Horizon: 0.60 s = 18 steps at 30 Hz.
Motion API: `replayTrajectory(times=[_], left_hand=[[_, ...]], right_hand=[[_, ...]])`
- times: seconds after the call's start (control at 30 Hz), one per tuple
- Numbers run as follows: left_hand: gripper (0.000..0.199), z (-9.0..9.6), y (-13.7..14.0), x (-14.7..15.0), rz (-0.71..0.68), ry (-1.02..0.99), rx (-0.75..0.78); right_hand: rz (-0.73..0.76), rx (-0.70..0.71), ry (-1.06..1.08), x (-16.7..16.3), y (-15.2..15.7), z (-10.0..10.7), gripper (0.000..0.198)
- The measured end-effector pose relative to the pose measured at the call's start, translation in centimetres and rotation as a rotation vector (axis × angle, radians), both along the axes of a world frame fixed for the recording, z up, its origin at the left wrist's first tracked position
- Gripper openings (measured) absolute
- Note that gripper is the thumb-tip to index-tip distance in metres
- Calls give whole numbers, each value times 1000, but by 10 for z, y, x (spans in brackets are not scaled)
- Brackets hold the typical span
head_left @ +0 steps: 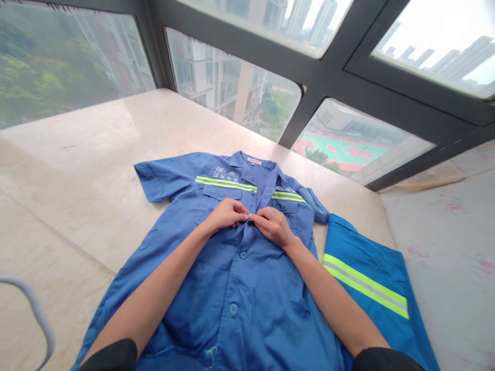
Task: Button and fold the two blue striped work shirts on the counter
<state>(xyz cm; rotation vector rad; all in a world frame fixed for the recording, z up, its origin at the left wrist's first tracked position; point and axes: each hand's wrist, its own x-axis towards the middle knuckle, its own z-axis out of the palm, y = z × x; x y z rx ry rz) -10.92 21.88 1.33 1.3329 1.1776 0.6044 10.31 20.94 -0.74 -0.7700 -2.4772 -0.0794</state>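
A blue short-sleeved work shirt (201, 288) lies face up on the pale sill, its collar toward the window. Yellow-green reflective stripes cross its chest. Both hands meet at the front placket, a little below the chest stripe. My left hand (230, 212) pinches the shirt's edge from the left. From the right, my right hand (273, 224) pinches the same spot, fingertips touching the left ones. The button there, if any, is hidden by my fingers. Lower on the placket a button (243, 255) and another button (233, 309) sit fastened. Near the collar the front gapes.
To the right lies a folded, brighter blue garment (367, 278) with reflective stripes, touching the shirt's sleeve. Windows with a dark frame (332, 82) rise behind the stone sill (77, 180). A flower-patterned wall (444, 247) bounds the right. A grey curved tube (36, 309) stands at lower left.
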Motion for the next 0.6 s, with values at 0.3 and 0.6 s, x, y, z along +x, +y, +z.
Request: replayTrajectory(times=[0.3,0.6], left_hand=[[29,3,-2,-1,69,-142,-46],[28,5,-6,0,125,-185,38]], right_hand=[[-28,-79,73,2,3,-4,24],[-13,-61,72,4,2,-4,27]])
